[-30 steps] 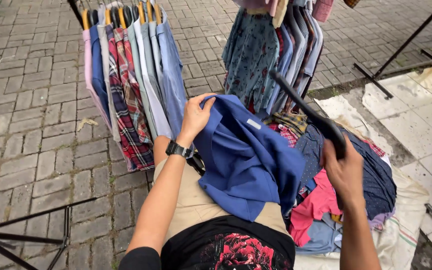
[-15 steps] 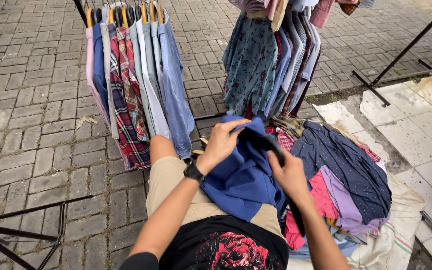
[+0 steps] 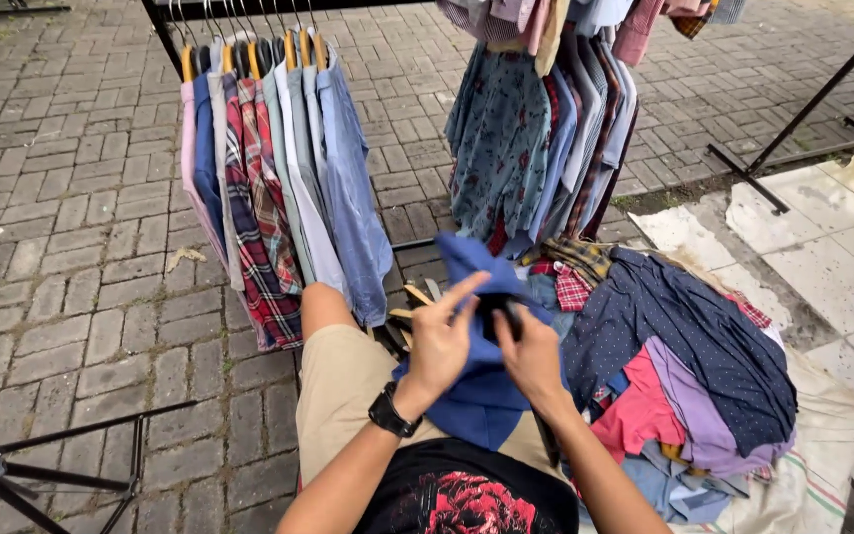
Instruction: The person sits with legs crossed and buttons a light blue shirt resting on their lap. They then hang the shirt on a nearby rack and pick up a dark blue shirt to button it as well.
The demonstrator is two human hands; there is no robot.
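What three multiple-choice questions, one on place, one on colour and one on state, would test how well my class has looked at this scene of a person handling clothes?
1. Where does the heap of loose clothes lie?
A. On a cloth sheet on the ground
B. On a table
C. In a basket

2. What colour is the shirt in the hands?
A. Red
B. Blue
C. White

3. How do the hands stand?
A. Both at the shirt
B. Both hanging free
C. One on the rack

Answers:
1 A: the heap of clothes rests on a pale sheet.
2 B: the shirt is plain blue.
3 A: left hand and right hand both work at it, over the lap.
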